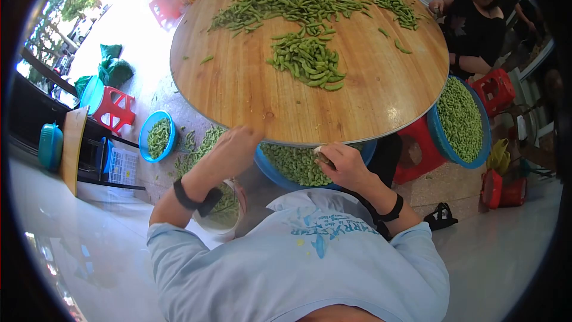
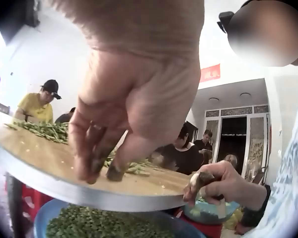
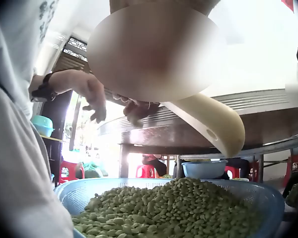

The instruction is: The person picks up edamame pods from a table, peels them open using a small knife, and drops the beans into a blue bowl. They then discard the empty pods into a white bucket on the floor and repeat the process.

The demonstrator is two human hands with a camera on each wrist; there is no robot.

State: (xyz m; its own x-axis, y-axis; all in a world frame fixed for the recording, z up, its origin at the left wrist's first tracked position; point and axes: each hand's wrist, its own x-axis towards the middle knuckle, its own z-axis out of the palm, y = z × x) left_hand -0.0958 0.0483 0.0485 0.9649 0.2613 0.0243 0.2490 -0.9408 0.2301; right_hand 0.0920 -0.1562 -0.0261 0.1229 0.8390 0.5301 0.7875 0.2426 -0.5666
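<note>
My left hand [image 1: 235, 148] hangs at the near edge of the round wooden table [image 1: 250, 95], fingers loosely bent downward. In the left wrist view its thumb is apart from the fingers, with nothing between them. My right hand [image 1: 345, 167] is at the same edge, further right, gripping a tool with a cream handle [image 3: 213, 121]. That handle has a hole near its end; the tool's other end is hidden. Below both hands stands a blue basin [image 3: 273, 198] heaped with green shelled beans [image 3: 164, 210]. A small pile of green bean pods [image 1: 307, 59] lies ahead on the tabletop.
A larger heap of pods [image 1: 286, 0] covers the table's far part. A pale bucket [image 1: 241, 197] stands under my left forearm. Another blue basin [image 1: 485, 143] of beans sits at right by red stools [image 1: 494, 90]. A person in black [image 1: 476, 30] sits at far right.
</note>
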